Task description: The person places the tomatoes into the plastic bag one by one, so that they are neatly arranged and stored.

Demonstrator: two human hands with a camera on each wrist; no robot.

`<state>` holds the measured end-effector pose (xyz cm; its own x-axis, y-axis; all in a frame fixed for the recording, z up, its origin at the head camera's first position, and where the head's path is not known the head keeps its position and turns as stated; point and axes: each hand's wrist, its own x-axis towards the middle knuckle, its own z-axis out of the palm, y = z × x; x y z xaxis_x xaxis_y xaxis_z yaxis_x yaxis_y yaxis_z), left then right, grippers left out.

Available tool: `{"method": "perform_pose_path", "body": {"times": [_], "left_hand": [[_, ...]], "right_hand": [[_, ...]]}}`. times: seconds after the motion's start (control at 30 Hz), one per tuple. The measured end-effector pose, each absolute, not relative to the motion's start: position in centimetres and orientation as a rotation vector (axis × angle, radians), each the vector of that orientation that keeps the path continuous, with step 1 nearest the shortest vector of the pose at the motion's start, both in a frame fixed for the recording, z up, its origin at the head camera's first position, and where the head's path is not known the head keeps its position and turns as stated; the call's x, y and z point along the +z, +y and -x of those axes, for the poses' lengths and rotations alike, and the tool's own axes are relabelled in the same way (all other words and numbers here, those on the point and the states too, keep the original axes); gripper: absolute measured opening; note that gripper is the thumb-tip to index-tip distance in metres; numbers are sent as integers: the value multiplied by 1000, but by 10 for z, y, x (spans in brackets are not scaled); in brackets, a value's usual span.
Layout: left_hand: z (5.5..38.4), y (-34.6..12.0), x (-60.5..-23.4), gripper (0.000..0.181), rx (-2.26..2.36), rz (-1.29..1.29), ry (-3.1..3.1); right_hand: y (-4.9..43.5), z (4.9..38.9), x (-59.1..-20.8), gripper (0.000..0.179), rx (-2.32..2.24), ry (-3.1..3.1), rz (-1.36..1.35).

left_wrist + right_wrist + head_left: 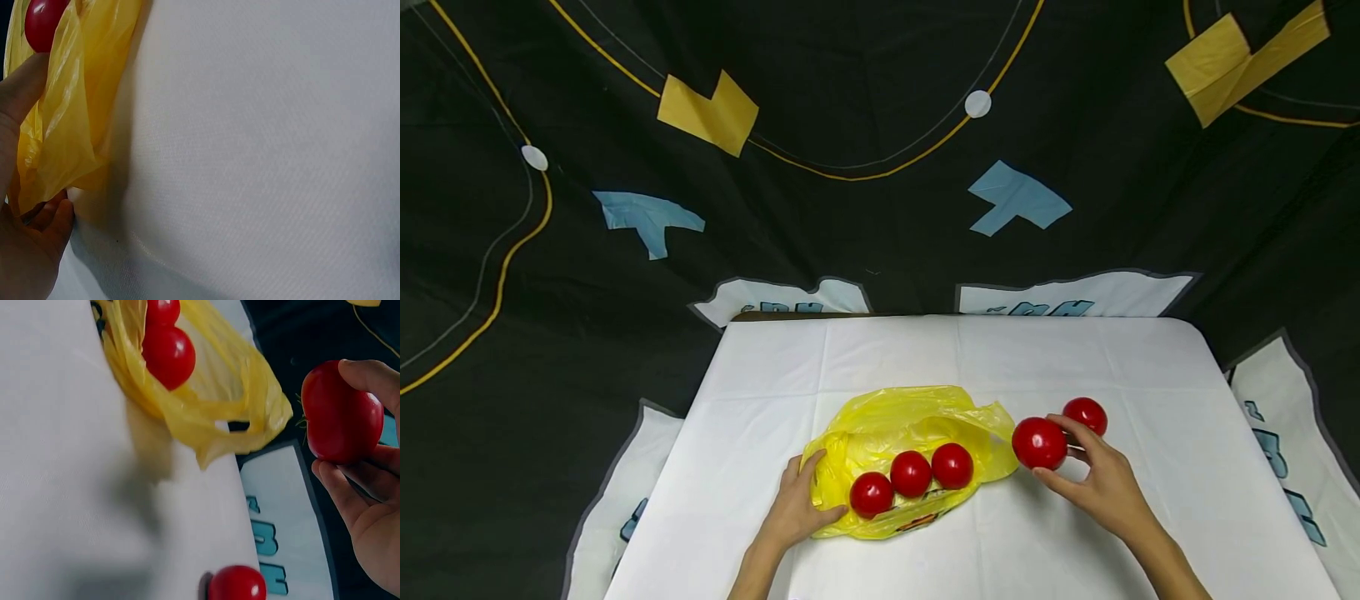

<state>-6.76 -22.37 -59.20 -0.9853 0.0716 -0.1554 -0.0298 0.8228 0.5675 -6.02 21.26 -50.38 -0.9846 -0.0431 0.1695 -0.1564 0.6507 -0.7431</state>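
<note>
A yellow plastic bag (917, 408) lies on the white-covered table with three red tomatoes (911, 474) in a row in its opening. At the bag's left end, my left hand (797, 504) grips the plastic, thumb on the near side. The left wrist view has the yellow plastic (69, 125) between thumb and fingers. Just off the bag's right end, my right hand (1101, 483) holds another tomato (1037, 443) between thumb and fingers. Green stem leaves show on this held tomato (340, 415) in the right wrist view. Behind that hand, one more tomato (1086, 413) sits on the table.
White cloth with fold creases covers the table (880, 350). A black backdrop (850, 233) hangs behind it, with yellow, blue and white printed shapes. The loose tomato (237, 584) also appears at the bottom of the right wrist view, near the table's edge.
</note>
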Motion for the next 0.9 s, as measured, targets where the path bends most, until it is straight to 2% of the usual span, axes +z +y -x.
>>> {"method": "perform_pose_path", "body": {"times": [0.53, 0.9], "left_hand": [[66, -224, -592, 100, 901, -30, 2833], [67, -223, -590, 101, 916, -23, 2824]], "right_hand": [[170, 74, -501, 73, 1354, -2659, -424], [151, 80, -509, 73, 1472, -2727, -447]]}}
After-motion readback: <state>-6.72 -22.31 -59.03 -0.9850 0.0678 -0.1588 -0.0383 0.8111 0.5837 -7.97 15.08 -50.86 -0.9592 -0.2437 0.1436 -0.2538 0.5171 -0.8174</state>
